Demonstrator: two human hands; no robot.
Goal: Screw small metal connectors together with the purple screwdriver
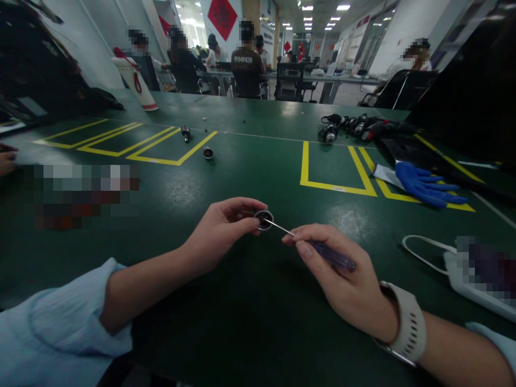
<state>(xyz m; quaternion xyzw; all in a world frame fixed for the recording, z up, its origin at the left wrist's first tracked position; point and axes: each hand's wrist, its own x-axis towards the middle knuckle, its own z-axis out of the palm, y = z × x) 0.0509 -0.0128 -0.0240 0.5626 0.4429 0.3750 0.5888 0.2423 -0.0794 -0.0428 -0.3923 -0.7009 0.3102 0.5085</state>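
Observation:
Between thumb and fingers, my left hand (220,231) grips a small round black part (264,220) with a silvery rim, near the middle of the view. My right hand (342,274) is closed around a screwdriver (331,255) with a purple translucent handle. The screwdriver's thin metal shaft points left, and its tip is at the inside of the round part. Whether the tip touches anything in there is too small to tell. Both hands are above the green table (201,333).
Farther back lie a small black cup-like part (208,153), a dark metal part (185,134) and a pile of black devices (355,127). A blue glove (427,184) and a white case with a strap (479,285) are at right. A person's hand (7,159) shows at far left.

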